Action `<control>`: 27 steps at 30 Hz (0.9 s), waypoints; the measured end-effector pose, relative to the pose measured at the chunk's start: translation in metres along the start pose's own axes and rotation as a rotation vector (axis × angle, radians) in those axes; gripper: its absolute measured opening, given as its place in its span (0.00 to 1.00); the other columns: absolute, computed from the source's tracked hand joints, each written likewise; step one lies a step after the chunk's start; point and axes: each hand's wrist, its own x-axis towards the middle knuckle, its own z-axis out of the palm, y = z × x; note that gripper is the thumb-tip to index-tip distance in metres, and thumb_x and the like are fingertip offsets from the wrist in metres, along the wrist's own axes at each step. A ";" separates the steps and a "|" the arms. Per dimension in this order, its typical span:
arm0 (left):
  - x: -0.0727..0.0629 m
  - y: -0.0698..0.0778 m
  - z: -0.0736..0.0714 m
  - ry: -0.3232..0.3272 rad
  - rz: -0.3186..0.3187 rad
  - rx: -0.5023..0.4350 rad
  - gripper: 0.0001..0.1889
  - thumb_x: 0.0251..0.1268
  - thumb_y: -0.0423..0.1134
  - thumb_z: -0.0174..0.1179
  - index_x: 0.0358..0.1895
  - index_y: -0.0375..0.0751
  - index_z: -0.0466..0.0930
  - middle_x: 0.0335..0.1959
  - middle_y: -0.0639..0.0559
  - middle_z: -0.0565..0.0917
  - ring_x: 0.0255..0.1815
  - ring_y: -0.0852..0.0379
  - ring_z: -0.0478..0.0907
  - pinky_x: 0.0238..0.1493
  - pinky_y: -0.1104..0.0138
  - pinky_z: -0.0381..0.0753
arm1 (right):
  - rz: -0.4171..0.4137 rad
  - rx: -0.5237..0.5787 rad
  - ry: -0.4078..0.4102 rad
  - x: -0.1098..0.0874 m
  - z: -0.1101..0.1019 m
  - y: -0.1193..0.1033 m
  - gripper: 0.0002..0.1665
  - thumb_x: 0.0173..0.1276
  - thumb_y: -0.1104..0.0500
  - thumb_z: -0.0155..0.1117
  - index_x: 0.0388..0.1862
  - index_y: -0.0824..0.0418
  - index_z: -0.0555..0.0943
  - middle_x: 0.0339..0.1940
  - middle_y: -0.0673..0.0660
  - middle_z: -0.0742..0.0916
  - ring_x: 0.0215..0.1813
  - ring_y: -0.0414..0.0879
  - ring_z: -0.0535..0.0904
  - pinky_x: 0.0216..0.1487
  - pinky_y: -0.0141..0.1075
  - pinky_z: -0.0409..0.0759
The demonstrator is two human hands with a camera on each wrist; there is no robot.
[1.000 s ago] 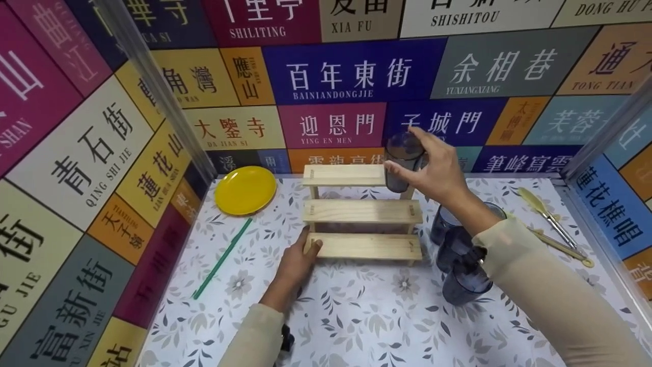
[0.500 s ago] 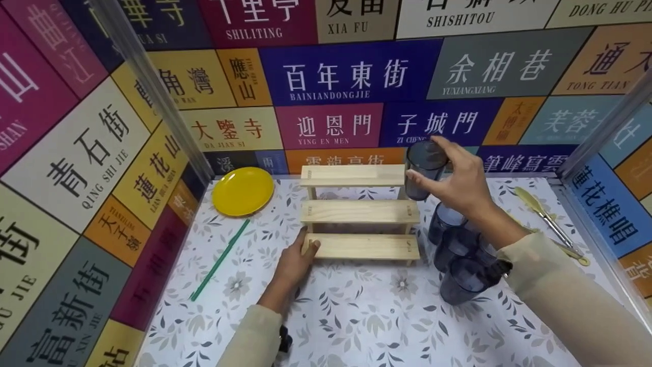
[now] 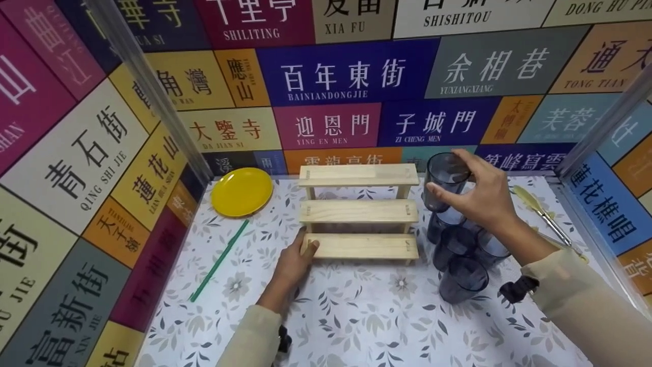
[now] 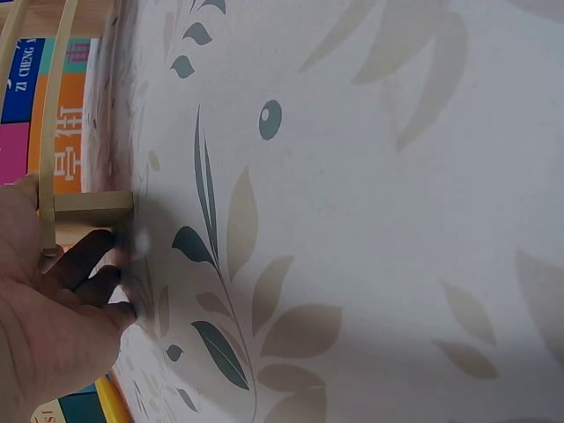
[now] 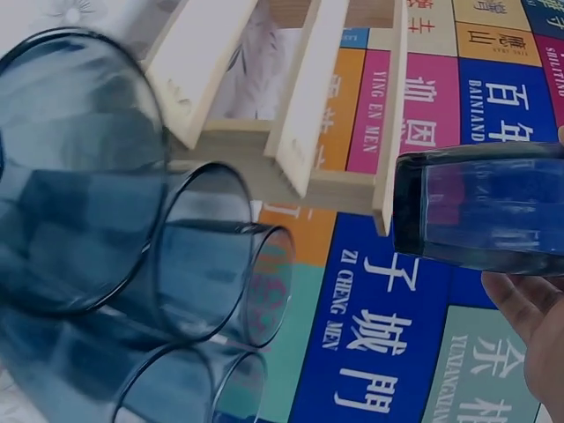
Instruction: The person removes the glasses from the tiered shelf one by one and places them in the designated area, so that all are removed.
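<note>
My left hand [image 3: 295, 262] grips the left end of the lowest step of a three-tier wooden display rack [image 3: 361, 246], its thumb on the board. In the left wrist view, the fingers of the left hand [image 4: 62, 326] are beside a rack leg [image 4: 92, 207]. My right hand [image 3: 484, 191] holds a dark blue clear tumbler [image 3: 444, 186] upright, thumb and fingers on opposite sides. That tumbler is in the air, right of the rack's top step. Below it stand several more blue tumblers [image 3: 462, 280], close together on the table; the right wrist view shows their open rims [image 5: 70, 176].
At the back left lies a yellow plate [image 3: 242, 192], with a green stick [image 3: 220, 260] in front of it. Tongs [image 3: 547, 219] with yellowish tips lie at the right. Printed panels [image 3: 351, 71] wall in the back and sides of the flower-patterned table [image 3: 367, 321].
My right hand has carried the tumbler to the right and somewhat down, from before the rack's top step to above the other tumblers. The left hand stays on the rack.
</note>
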 end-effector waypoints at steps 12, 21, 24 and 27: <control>-0.002 0.002 -0.002 -0.006 0.026 0.021 0.39 0.87 0.64 0.54 0.91 0.55 0.57 0.81 0.34 0.76 0.79 0.33 0.77 0.79 0.40 0.75 | 0.044 -0.034 0.011 -0.032 -0.023 0.014 0.46 0.54 0.53 0.93 0.72 0.60 0.84 0.54 0.61 0.94 0.46 0.51 0.88 0.48 0.13 0.71; -0.004 0.004 -0.002 -0.011 -0.001 0.040 0.42 0.84 0.70 0.52 0.92 0.59 0.55 0.83 0.38 0.75 0.80 0.33 0.76 0.81 0.39 0.72 | 0.088 -0.045 -0.002 -0.056 -0.041 0.023 0.47 0.54 0.53 0.93 0.73 0.59 0.83 0.54 0.62 0.94 0.49 0.13 0.75 0.50 0.09 0.71; -0.004 0.003 -0.002 -0.008 0.002 0.041 0.41 0.85 0.69 0.51 0.92 0.58 0.56 0.83 0.38 0.75 0.80 0.32 0.76 0.81 0.38 0.72 | 0.106 -0.050 -0.003 -0.064 -0.046 0.025 0.48 0.53 0.53 0.94 0.73 0.60 0.83 0.55 0.62 0.94 0.51 0.12 0.74 0.52 0.08 0.70; -0.004 0.002 -0.002 -0.006 0.005 0.039 0.40 0.86 0.68 0.51 0.91 0.58 0.56 0.82 0.37 0.75 0.80 0.32 0.76 0.81 0.38 0.73 | 0.112 -0.052 0.003 -0.070 -0.051 0.027 0.48 0.52 0.54 0.94 0.72 0.62 0.83 0.55 0.61 0.94 0.51 0.13 0.75 0.53 0.08 0.70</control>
